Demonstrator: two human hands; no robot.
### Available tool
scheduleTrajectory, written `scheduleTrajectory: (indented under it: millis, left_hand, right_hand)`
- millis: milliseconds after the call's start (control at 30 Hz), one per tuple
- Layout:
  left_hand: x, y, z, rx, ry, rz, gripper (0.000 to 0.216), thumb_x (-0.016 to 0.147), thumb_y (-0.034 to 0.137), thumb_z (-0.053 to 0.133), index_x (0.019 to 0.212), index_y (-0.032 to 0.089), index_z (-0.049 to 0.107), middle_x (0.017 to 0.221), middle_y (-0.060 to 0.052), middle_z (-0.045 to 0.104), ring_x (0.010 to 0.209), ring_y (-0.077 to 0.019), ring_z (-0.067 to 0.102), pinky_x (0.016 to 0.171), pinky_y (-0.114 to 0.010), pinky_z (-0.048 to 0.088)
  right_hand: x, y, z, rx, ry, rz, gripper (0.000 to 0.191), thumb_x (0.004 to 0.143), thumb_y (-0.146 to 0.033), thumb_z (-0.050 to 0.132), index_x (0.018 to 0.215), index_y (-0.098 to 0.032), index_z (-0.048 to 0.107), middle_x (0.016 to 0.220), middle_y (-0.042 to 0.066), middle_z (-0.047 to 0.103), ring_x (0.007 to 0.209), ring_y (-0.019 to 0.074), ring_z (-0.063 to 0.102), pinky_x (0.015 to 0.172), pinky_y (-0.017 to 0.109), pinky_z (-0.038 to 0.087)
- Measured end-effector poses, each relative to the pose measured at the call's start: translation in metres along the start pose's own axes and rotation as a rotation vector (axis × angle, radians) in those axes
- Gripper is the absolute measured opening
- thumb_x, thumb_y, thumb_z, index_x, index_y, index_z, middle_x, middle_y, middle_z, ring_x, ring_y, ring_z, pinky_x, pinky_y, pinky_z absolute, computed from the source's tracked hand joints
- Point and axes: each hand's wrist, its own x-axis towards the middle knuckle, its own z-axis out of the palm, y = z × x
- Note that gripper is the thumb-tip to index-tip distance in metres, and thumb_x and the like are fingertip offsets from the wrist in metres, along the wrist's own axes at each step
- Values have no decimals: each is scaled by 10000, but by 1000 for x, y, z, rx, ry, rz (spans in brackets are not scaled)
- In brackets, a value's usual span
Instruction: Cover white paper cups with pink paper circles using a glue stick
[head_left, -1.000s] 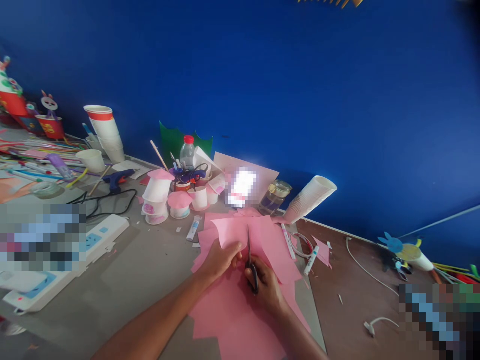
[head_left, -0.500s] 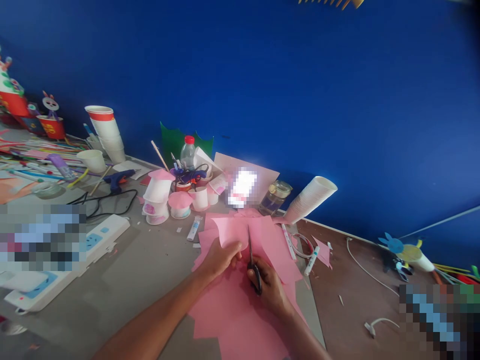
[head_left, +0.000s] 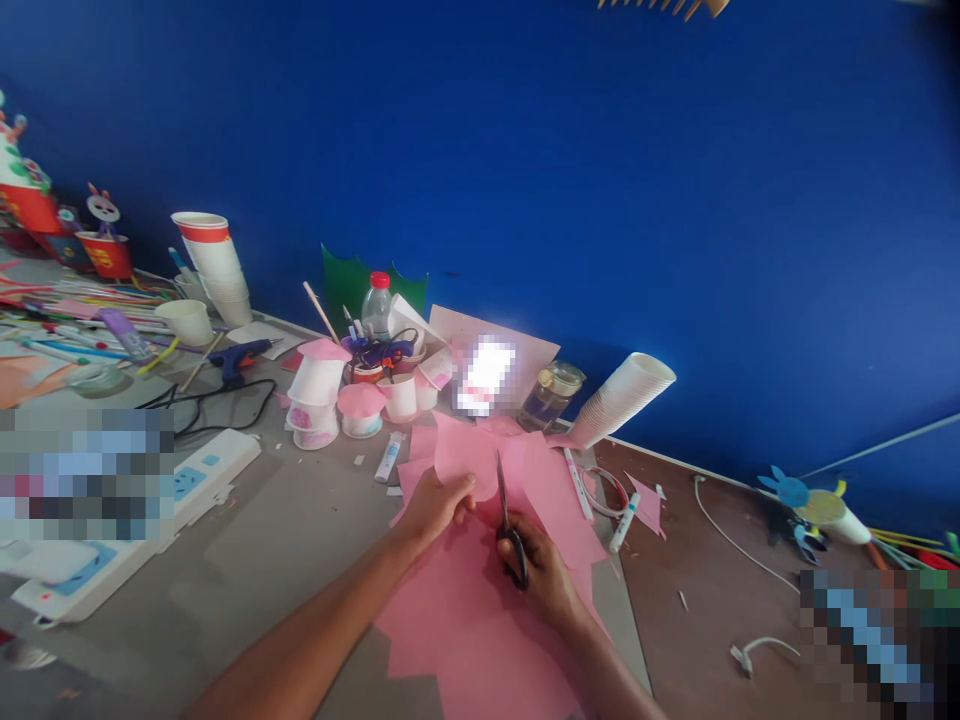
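My right hand (head_left: 544, 572) is wrapped round the black handles of a pair of scissors (head_left: 503, 490), whose blades point away from me and look closed or nearly so. To its left, my left hand (head_left: 437, 508) pinches the lower edge of a piece of pink paper (head_left: 466, 450) between thumb and fingers. The scissor tips lie beside the right part of that piece; whether they touch it I cannot tell. Under both hands several overlapping sheets of pink paper (head_left: 472, 620) cover the table.
Behind the paper are a bright blurred phone (head_left: 486, 375), a glass jar (head_left: 551, 395) and a leaning stack of paper cups (head_left: 622, 400). Paper-cup models (head_left: 315, 395) and a glue tube (head_left: 388, 458) stand left. A power strip (head_left: 172, 500) lies further left, markers (head_left: 624, 522) at right.
The pink piece in my left hand has turned and tipped away from me, and the hand has shifted slightly left. My right hand and the scissors have hardly moved.
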Motion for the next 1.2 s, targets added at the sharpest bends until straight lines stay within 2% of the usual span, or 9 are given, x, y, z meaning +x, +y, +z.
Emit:
scheduleTrajectory:
  millis: [200,300,433,633,967,1200]
  left_hand:
    - [-6,-5,7,-156,49,1,368,747,474,600,567,179,473,485,50,434,437,-79,394,492,-235,356]
    - [-9,-4,10,-188,75,-17,345,727,439,636,581,182,459,475,61,413,438,-78,390,475,-226,342]
    - [-8,-3,10,-126,107,-7,299,721,346,634,557,178,450,467,63,397,448,-70,369,469,-216,325]
    - [-8,-5,12,-36,155,-28,275,700,348,644,579,173,469,483,58,414,466,-83,393,469,-225,337]
    - [-15,3,17,-28,81,-42,258,707,299,580,554,187,405,493,60,374,450,-72,336,443,-221,302]
    - [-14,-2,18,26,112,-56,242,693,295,594,566,180,423,502,57,379,460,-73,327,439,-224,298]
  right_hand:
    - [-4,2,10,105,-25,62,457,824,-622,496,921,-178,540,593,-32,463,494,110,437,441,222,366]
    - [-5,2,14,129,-16,69,458,822,-619,501,929,-176,538,590,-35,454,492,108,425,438,224,357]
    - [-5,3,15,127,-16,65,427,827,-603,505,903,-183,527,593,-28,483,495,109,419,446,225,351]
    - [-5,4,14,112,-22,47,382,851,-567,491,894,-189,524,609,-21,490,518,120,440,463,228,354]
    - [-3,8,13,75,19,-1,349,870,-530,479,802,-188,509,611,-26,453,513,113,411,467,231,336]
    - [-3,9,13,61,20,-4,326,875,-511,483,844,-190,524,621,-22,462,512,119,417,465,237,340]
